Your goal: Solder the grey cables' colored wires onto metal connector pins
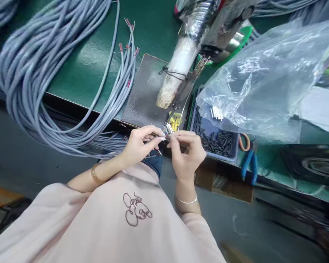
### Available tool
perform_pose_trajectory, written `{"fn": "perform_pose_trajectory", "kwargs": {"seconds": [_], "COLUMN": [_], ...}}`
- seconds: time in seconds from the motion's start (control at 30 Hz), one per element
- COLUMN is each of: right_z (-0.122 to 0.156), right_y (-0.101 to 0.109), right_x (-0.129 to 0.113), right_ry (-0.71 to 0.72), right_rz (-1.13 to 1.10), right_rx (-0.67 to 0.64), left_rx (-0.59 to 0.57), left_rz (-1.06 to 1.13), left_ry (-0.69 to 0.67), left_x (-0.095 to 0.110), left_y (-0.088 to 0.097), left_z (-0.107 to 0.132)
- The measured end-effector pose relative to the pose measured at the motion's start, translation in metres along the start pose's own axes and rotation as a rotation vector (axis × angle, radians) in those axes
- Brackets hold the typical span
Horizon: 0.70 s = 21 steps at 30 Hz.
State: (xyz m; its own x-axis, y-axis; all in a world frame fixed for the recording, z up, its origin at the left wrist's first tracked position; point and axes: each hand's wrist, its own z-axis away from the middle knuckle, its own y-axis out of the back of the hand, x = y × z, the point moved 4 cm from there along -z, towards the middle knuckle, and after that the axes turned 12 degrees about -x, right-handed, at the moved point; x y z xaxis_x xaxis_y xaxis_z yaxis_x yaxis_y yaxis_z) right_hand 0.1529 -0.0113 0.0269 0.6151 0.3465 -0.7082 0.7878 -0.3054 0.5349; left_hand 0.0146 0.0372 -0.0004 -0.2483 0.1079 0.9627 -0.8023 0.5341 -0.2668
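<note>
- Left hand (142, 144) and right hand (188, 151) meet close together at the table's near edge, each pinching thin wires (166, 137) between thumb and forefinger, other fingers curled
- A metal pin connector (169, 128) sits just beyond the fingertips, by a yellow block (175, 118) at the near part of a dark board (142, 91)
- Over that board hangs the blunt end of a white-wrapped tube (175, 69), so room ahead of the hands is short
- To the right, the rim of a blue bin (237, 146) of black sleeves (219, 146) stands near the right hand; blue-handled pliers (249, 164) overhang the table edge beyond it
- To the left, grey cables (44, 65) droop over the edge, leaving a strip of green tabletop (156, 22) behind their stripped ends
- Fingers partly hide the wires; whether they join the connector, I cannot tell
- A clear plastic bag (263, 73) veils the bin's far part, and the frame crops the cable coil at the top
</note>
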Motion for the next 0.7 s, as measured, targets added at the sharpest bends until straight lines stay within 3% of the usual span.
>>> {"fn": "perform_pose_trajectory", "kwargs": {"seconds": [0.1,0.2,0.5,0.7], "right_z": [-0.001,-0.004,-0.008,-0.013], "right_y": [0.009,0.006,-0.007,-0.005], "right_x": [-0.003,-0.005,0.000,-0.001], "right_ry": [0.082,0.135,0.149,0.068], "right_rz": [0.179,0.277,0.251,0.250], "right_rx": [0.084,0.018,-0.066,-0.012], "left_rx": [-0.005,-0.004,0.050,0.105], "left_rz": [0.055,0.095,0.101,0.074], "left_ry": [0.073,0.098,0.050,0.036], "left_x": [0.000,0.002,0.006,0.007], "left_y": [0.005,0.008,0.012,0.010], "left_z": [-0.003,-0.006,-0.020,-0.027]}}
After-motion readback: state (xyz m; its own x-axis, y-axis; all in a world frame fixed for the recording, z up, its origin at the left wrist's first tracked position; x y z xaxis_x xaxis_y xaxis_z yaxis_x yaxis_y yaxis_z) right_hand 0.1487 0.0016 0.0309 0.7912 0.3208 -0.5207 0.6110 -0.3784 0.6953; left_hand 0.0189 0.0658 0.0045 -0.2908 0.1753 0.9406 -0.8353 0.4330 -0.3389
